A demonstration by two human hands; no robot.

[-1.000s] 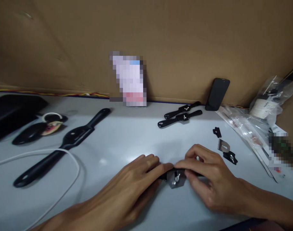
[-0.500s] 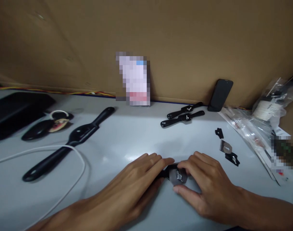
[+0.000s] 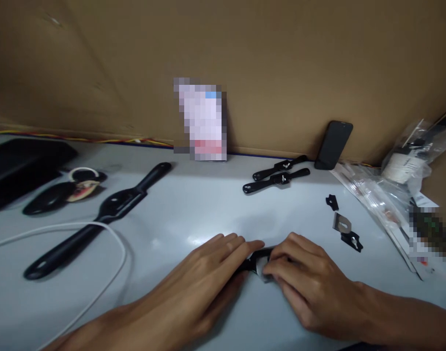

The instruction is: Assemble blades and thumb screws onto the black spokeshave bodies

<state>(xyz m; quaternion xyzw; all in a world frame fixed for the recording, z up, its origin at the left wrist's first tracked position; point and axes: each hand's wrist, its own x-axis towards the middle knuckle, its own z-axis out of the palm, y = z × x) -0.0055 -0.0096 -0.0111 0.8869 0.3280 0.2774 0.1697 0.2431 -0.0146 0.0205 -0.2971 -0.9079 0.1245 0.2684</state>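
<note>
A small black spokeshave (image 3: 250,263) is on the table between my hands. My left hand (image 3: 204,275) is closed round its left handle, which is mostly hidden. Fingers of my right hand (image 3: 313,285) are pinched over the middle of the tool, covering the screw that sits on its grey blade (image 3: 261,269). Only the blade's left part shows. To the right lie a loose grey blade (image 3: 343,224), a black cap piece with a screw (image 3: 352,241) and another small black piece (image 3: 332,202).
Two small spokeshaves (image 3: 281,179) lie at the back near a leaning phone (image 3: 333,145). A larger spokeshave (image 3: 116,204) is on the left, crossed by a white cable (image 3: 122,246). Plastic packets (image 3: 382,214) lie on the right; a cardboard wall (image 3: 281,73) stands behind.
My right thumb and fingers have closed in over the blade's middle, covering the screw that was visible. My left hand keeps its hold on the handle. The view has shifted slightly.
</note>
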